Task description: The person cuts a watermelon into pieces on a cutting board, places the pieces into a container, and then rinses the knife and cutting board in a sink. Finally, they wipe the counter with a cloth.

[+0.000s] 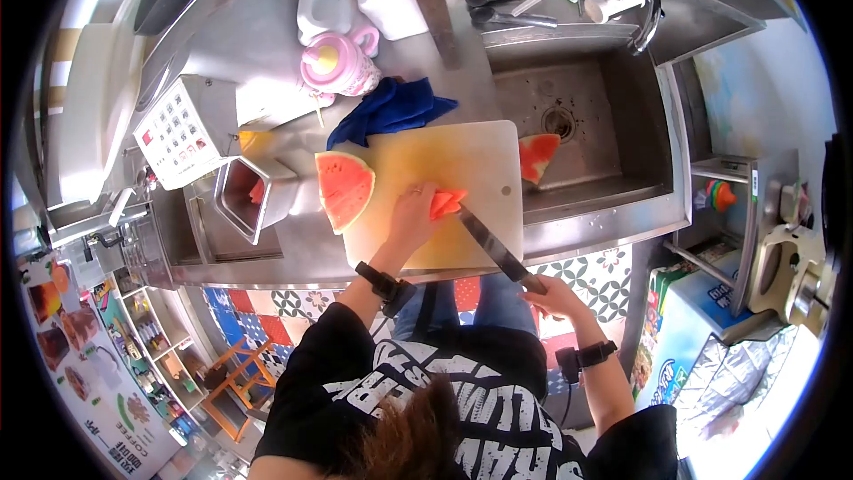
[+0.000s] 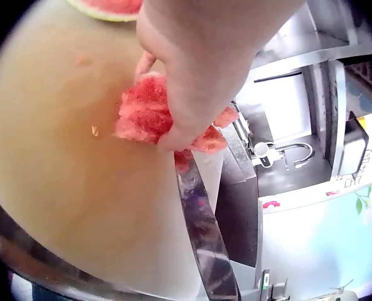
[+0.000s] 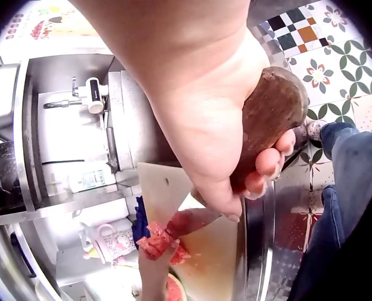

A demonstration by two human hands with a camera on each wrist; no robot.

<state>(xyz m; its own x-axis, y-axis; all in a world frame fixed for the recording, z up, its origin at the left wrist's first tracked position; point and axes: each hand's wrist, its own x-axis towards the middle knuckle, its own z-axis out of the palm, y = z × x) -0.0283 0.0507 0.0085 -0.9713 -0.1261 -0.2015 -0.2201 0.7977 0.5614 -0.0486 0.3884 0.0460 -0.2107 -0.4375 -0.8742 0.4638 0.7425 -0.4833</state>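
On the pale cutting board [image 1: 484, 147], my left hand [image 1: 410, 216] grips rindless red watermelon flesh [image 1: 447, 204]. The left wrist view shows cut watermelon chunks [image 2: 142, 113] on both sides of that hand. My right hand [image 1: 556, 296] holds a knife [image 1: 491, 247] by its brown wooden handle [image 3: 267, 110], fingers wrapped around it. The blade [image 2: 201, 219] slants across the board, its tip right at the watermelon beside the left fingers. A larger watermelon wedge [image 1: 346, 191] with green rind lies over the board's left edge.
Right of the board is a sink [image 1: 613, 116], with another watermelon piece [image 1: 538, 156] at its near-left side. A blue cloth [image 1: 391, 108], a pink cup [image 1: 342, 64] and white jugs [image 1: 324, 4] stand behind. At left sits a metal container [image 1: 283, 187] with red pieces inside.
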